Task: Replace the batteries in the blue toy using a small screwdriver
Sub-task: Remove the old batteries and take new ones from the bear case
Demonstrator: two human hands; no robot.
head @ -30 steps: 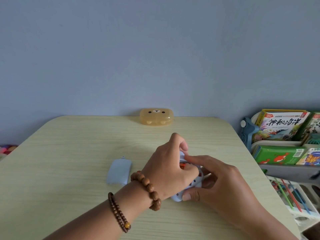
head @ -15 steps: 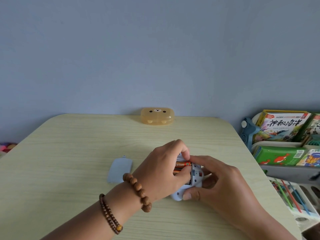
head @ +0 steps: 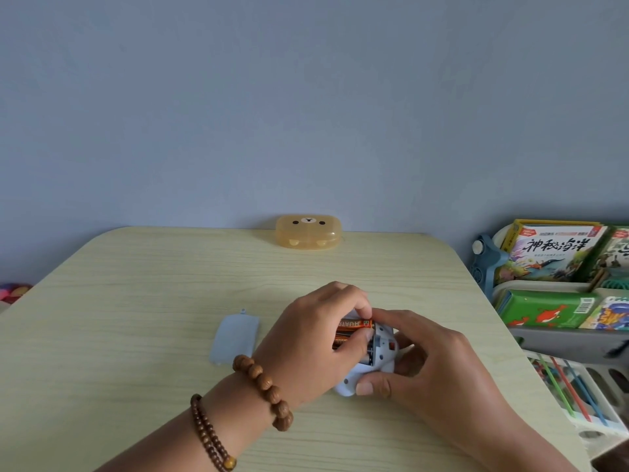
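With the cover [head: 235,335] off on the table [head: 136,301], the left hand [head: 316,342] pinches orange batteries [head: 352,330] at the toy [head: 381,352] – gripped by the right hand [head: 439,366] – likely swapping cells; next needs polarity matched.

Left hand [head: 316,338] pinching batteries [head: 354,325], blue toy [head: 381,352]

**Around the table**

An amber case [head: 308,232] with a bear face sits at the table's [head: 136,301] far edge. At right, a rack [head: 544,284] holds picture books [head: 554,252]; below it, coloured sticks [head: 568,390] lie in a bin.
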